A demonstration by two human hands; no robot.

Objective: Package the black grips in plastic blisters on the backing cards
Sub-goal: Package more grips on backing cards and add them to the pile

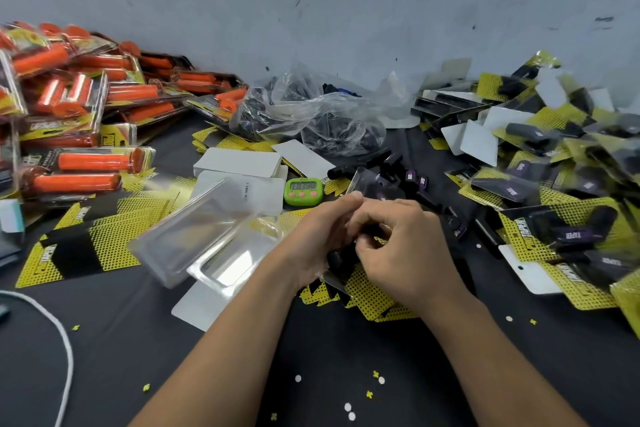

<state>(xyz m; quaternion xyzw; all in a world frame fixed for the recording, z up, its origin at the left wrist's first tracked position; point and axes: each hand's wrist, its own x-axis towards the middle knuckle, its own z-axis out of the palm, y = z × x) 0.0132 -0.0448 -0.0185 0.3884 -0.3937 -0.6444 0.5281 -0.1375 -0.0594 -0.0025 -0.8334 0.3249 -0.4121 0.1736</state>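
Note:
My left hand [318, 236] and my right hand [401, 250] meet at the table's middle, both closed around one package: a black grip [341, 258] in a clear blister [363, 180] on a yellow-and-black backing card [367, 298]. The fingers hide most of the grip. Loose black grips [374, 159] lie just behind my hands. Empty clear blisters [194, 232] sit stacked to the left over more backing cards [76, 250].
Finished black-grip packs [554, 191] are heaped at the right, orange-grip packs [76, 107] at the left. A clear bag of grips [311, 111] lies at the back by the wall. A green timer [303, 190], white cards [239, 161] and a white cord [65, 340] are nearby.

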